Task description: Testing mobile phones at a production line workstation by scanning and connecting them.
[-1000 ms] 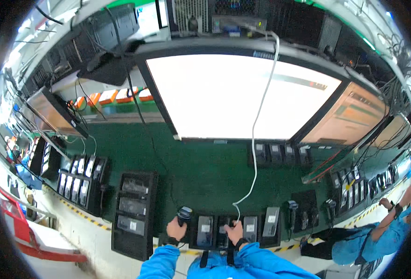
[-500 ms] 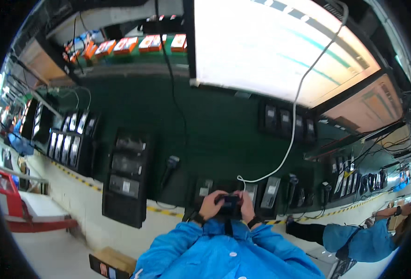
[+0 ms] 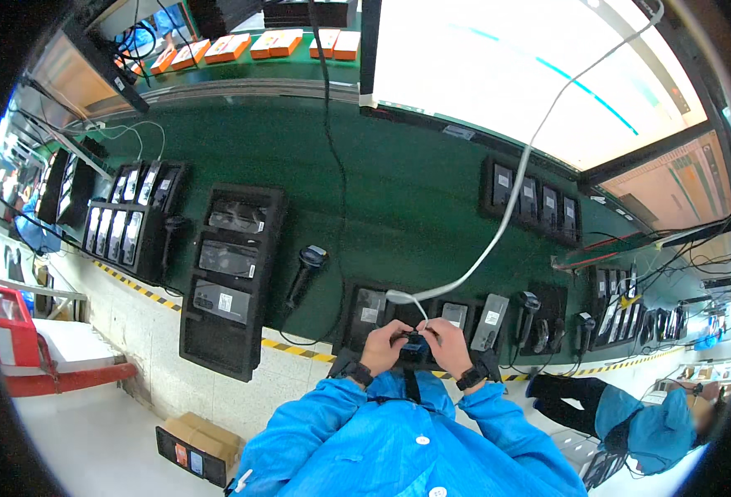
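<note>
Close to my body, a dark phone [image 3: 415, 344] is held low between both hands at the bench's near edge. My left hand [image 3: 382, 348] grips its left side with closed fingers. My right hand [image 3: 449, 346] pinches at the phone's upper edge, where the thin end of a white cable [image 3: 498, 242] comes down to the fingertips. Whether the plug sits in the phone is hidden. Just beyond the hands lies a black foam tray [image 3: 351, 323] with grey phones in it. A light grey phone [image 3: 490, 322] rests at the tray's right.
Left of me a black tray [image 3: 258, 335] of wrapped phones overhangs the bench [image 3: 415, 207]; a barcode scanner [image 3: 309, 263] lies beside it. Another phone tray [image 3: 534, 202] sits below the large bright screen [image 3: 531, 74]. A co-worker's blue sleeve [image 3: 659, 431] is at right.
My hands have drawn together at the phone's upper edge, and the right fingers have moved to the cable end. The view has shifted, so the bench appears displaced.
</note>
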The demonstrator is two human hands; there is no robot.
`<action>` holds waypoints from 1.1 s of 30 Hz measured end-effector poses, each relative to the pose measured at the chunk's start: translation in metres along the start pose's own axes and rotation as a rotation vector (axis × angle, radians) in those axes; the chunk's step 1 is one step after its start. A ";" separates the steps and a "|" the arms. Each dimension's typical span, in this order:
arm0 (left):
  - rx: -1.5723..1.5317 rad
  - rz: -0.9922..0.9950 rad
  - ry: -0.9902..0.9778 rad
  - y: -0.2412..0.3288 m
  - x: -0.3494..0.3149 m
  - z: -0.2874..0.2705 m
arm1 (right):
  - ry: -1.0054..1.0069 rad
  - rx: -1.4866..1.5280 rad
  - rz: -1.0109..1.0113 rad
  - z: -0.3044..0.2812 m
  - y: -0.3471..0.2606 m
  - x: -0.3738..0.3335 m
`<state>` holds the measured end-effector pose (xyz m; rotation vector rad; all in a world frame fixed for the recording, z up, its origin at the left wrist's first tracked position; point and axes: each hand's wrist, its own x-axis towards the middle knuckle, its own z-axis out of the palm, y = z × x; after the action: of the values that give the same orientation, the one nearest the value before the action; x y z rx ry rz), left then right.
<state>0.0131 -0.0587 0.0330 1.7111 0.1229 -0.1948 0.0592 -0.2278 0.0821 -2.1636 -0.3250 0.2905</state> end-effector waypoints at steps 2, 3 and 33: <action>0.018 0.008 -0.012 -0.007 -0.006 0.003 | 0.066 -0.064 -0.079 0.005 -0.001 -0.008; 0.059 0.064 0.035 -0.020 -0.005 0.004 | 0.048 -0.054 -0.049 0.004 -0.003 -0.009; -0.307 -0.101 0.839 -0.141 -0.028 -0.029 | 0.734 0.513 0.548 -0.020 0.241 -0.100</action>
<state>-0.0397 -0.0085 -0.0945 1.3836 0.8148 0.4607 0.0015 -0.4112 -0.0955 -1.6619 0.6945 -0.1267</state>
